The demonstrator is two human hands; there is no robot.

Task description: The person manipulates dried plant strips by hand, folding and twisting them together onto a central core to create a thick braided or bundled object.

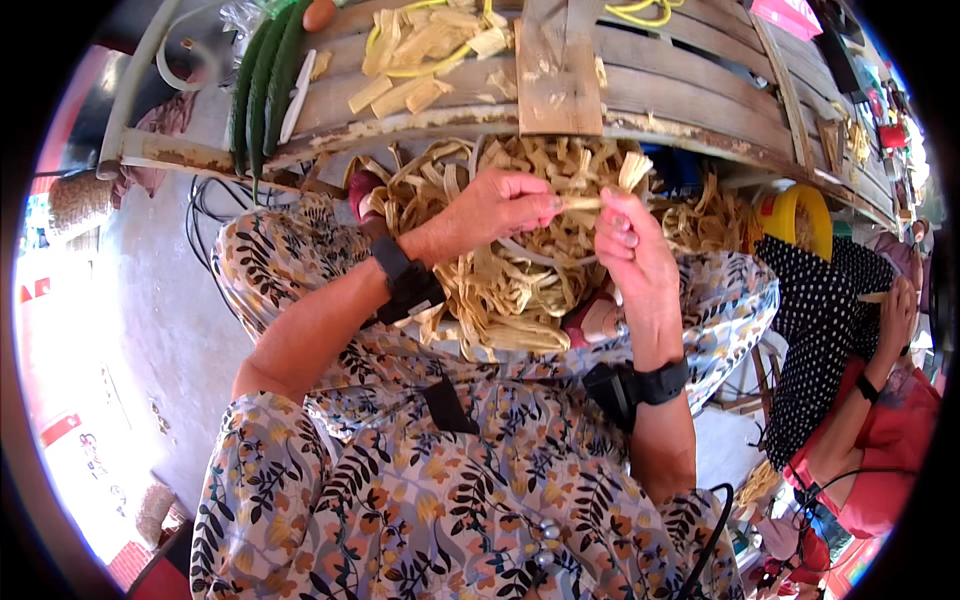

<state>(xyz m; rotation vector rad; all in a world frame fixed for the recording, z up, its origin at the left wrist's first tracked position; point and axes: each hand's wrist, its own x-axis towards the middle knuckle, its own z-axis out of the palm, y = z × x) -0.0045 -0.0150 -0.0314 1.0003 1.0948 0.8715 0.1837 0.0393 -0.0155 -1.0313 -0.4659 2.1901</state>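
My left hand (504, 201) pinches one end of a short, pale yellow dried strip (579, 203) between thumb and fingers. The strip's other end is in my right hand (634, 238), its fingers curled. A frayed, fanned-out pale piece (635, 170) sticks up just above the right fingertips; whether it belongs to the same strip I cannot tell. Below both hands is a pale-rimmed basin (551, 261) heaped with curled yellowish strips (577, 169). More long strips (517, 300) lie in a tangle between my legs, nearer to me.
A slatted wooden bench (675, 67) with a rusty edge runs ahead, bearing a wooden board (559, 90), flat yellow pieces (427, 41), cucumbers (262, 90), an egg (319, 15) and a white-handled tool (298, 97). On the right are a yellow bucket (814, 217) and a seated person (862, 450).
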